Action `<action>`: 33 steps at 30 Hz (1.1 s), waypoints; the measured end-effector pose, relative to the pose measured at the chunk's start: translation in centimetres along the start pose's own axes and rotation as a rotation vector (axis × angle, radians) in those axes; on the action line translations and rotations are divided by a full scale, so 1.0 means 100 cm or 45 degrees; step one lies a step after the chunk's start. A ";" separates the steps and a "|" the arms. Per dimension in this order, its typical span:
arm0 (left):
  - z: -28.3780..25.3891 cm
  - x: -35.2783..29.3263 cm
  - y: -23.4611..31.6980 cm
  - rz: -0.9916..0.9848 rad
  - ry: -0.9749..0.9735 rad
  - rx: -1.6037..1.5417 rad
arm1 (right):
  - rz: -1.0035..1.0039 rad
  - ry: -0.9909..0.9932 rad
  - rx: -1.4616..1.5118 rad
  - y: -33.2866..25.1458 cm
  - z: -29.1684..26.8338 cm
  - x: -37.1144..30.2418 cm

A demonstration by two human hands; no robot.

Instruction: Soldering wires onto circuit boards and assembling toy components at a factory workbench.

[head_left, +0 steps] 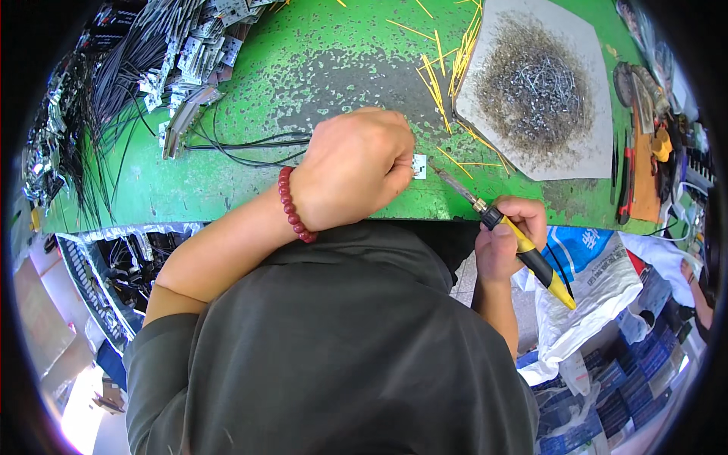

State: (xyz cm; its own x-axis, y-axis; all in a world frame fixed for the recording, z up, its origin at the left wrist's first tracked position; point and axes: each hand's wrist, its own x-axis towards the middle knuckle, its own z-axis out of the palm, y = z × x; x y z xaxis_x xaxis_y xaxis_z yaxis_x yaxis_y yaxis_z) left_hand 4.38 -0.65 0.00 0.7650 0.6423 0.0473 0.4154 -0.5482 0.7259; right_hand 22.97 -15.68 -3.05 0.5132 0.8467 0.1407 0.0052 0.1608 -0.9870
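My left hand (364, 163), a red bead bracelet (294, 206) on its wrist, is closed over the green bench with fingers curled inward. A small white circuit board (419, 167) shows right beside its thumb and fingertips. Thin black wires (250, 144) run from the left and pass beneath this hand, so what the fingers grip is hidden. In my right hand (506, 235) is a yellow and black soldering iron (535, 262), held like a pen. Its metal tip points up and left, close to the board's right side; whether they touch I cannot tell.
A heap of circuit boards (201, 57) with black wires lies at the back left. Several yellow sticks (434, 83) are strewn beside a pale sheet (591, 155) bearing metal clippings (542, 87). Red-handled pliers (626, 182) lie far right. White bags (588, 296) hang below the bench edge.
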 end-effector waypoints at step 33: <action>0.003 0.001 0.004 0.010 0.027 0.095 | -0.035 -0.159 -0.196 0.000 -0.001 0.002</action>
State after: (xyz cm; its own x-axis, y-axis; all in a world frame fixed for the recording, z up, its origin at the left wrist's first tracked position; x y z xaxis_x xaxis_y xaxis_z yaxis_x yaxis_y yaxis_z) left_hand 4.80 -1.00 0.08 0.7582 0.6485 0.0679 0.4455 -0.5913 0.6722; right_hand 23.18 -15.53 -3.01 0.4003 0.9011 0.1666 0.1540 0.1131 -0.9816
